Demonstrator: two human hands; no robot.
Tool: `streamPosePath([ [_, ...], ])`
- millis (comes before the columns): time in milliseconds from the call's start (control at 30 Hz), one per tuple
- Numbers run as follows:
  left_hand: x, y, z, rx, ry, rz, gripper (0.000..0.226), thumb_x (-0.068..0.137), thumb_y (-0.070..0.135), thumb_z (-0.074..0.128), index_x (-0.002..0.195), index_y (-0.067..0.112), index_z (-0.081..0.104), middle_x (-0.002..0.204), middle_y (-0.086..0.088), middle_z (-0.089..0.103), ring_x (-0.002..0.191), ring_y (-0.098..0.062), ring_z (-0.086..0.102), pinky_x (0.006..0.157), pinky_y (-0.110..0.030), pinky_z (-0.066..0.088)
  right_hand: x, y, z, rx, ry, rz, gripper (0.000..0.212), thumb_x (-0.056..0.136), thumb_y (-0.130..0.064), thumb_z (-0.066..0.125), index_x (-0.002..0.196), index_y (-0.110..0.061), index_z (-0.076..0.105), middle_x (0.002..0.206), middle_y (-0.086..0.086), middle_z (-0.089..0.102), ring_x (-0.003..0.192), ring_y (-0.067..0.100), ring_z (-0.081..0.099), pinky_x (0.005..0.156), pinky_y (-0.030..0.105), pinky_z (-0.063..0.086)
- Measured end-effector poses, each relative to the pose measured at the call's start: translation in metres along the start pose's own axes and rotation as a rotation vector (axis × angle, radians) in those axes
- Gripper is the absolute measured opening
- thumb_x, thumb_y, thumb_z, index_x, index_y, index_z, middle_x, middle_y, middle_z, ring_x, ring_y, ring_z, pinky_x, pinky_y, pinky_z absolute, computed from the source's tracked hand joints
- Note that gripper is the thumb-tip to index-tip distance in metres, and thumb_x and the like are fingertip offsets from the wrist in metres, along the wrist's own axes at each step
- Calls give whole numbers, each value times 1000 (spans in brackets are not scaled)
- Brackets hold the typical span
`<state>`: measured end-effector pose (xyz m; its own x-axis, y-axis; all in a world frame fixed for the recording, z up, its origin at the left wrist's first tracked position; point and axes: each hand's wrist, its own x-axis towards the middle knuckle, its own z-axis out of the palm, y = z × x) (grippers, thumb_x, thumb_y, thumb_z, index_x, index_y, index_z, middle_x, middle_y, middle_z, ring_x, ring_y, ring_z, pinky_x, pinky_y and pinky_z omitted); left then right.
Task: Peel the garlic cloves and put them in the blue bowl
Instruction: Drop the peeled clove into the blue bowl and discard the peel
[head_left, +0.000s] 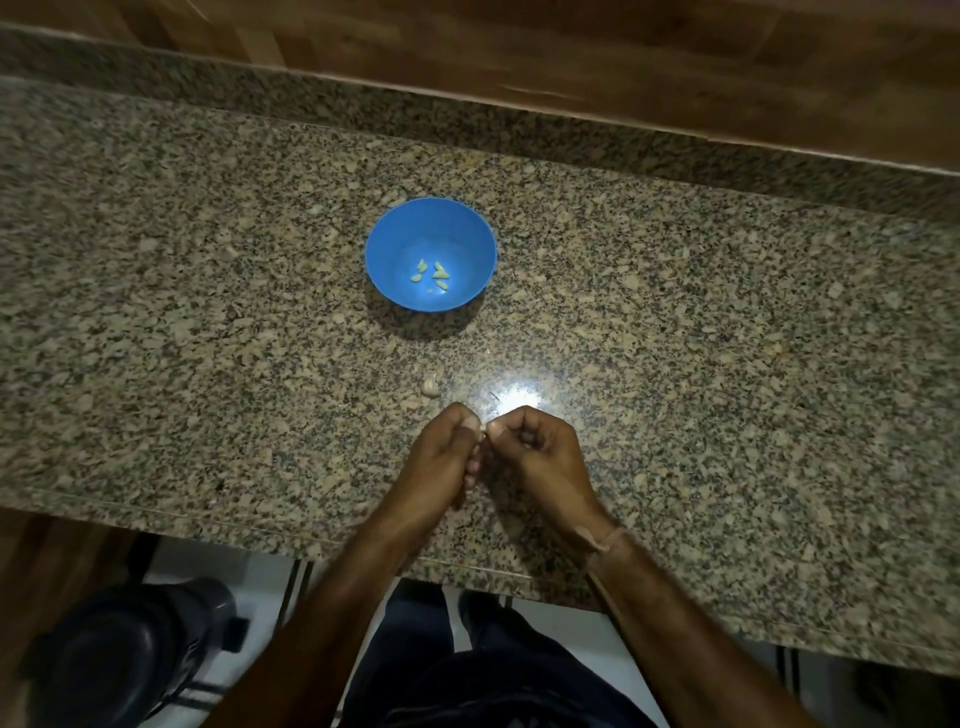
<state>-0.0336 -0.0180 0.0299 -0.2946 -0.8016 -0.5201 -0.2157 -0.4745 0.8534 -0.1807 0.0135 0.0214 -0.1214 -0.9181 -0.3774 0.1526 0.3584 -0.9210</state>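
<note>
Pinching a garlic clove (483, 427) between left hand (445, 452) and right hand (540, 453), both curled. Could slip off the table (208, 312) if squeezed hard.

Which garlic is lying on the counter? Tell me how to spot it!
Find the speckled counter and the blue bowl in its middle. Between the bowl and the left hand, one pale clove lies on the stone. The peeled pieces sit inside the bowl; this one lies alone outside.
</note>
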Motion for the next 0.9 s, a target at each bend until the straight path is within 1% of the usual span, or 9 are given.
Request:
streamPosePath([
  [67, -2, 1, 2, 91, 69, 101, 26, 111, 27, 46, 88, 17, 55, 73, 5, 58, 69, -13, 55, 62, -32, 45, -4, -3, 3, 137, 22, 53, 20, 102, -6, 65, 99, 14, 65, 88, 32, 71, 78, 37, 70, 79, 47, 61],
  [100, -3, 1, 3, 103, 96, 129, 24, 110, 27, 49, 91, 15, 58, 75, 4, 63, 71, -12, 60, 65, -32, 50, -5, -3, 4, 172, 32, 67, 21, 102, -6, 66, 100, 15, 64, 88, 33, 69, 79, 35, 69, 79, 48, 61],
  [200, -5, 1, 2, 112, 149, 152, 18, 107, 24, 57, 92, 16, 66, 79, 1, 73, 74, -13, 70, 67, -31, 56, -2, 0, 2, 132, 71, 59, 18, 101, -11, 69, 98, 7, 70, 93, 34, 71, 82, 40, 71, 87, 62, 59],
  [267, -6, 3, 0, 138, 171, 171, 15, 104, 21, 62, 91, 18, 69, 79, 3, 74, 75, -12, 72, 67, -27, 56, 1, 2, -1, 37, 80, 27, 15, 101, -13, 70, 96, 2, 73, 91, 28, 74, 88, 47, 73, 89, 65, 60],
  [333, -6, 5, -1, 168, 187, 185, 13, 101, 20, 65, 91, 20, 72, 78, 6, 74, 75, -10, 72, 69, -26, 56, 2, 2, -3, -36, 73, -15, 14, 101, -13, 70, 95, -1, 75, 89, 21, 76, 90, 48, 72, 88, 63, 60],
  [467, -7, 7, -5, 207, 217, 208, 8, 97, 20, 71, 93, 26, 75, 82, 9, 75, 80, -10, 72, 74, -33, 61, 3, 4, -8, -136, 77, -84, 8, 98, -13, 72, 94, -9, 77, 89, 10, 78, 89, 37, 73, 88, 59, 60],
  [633, -10, 13, -10, 297, 204, 278, 10, 95, 16, 73, 94, 24, 78, 84, 13, 76, 79, -3, 71, 69, -15, 53, 7, 4, -11, -216, 54, -102, 6, 96, -13, 74, 92, -11, 78, 87, 5, 79, 88, 29, 76, 85, 56, 61],
  [767, -8, 17, -13, 376, 178, 335, 9, 95, 15, 73, 96, 21, 80, 84, 13, 76, 79, -1, 70, 67, -10, 49, 8, 0, -14, -236, 33, -84, 6, 95, -9, 75, 91, -10, 79, 87, 3, 79, 86, 24, 76, 84, 47, 63],
  [900, -9, 23, -11, 422, 171, 369, 11, 95, 12, 73, 92, 21, 79, 78, 15, 74, 73, 1, 69, 63, -8, 46, 5, 0, -13, -150, 36, -9, 7, 97, -8, 73, 95, -4, 78, 82, 10, 78, 75, 18, 72, 73, 34, 61],
])
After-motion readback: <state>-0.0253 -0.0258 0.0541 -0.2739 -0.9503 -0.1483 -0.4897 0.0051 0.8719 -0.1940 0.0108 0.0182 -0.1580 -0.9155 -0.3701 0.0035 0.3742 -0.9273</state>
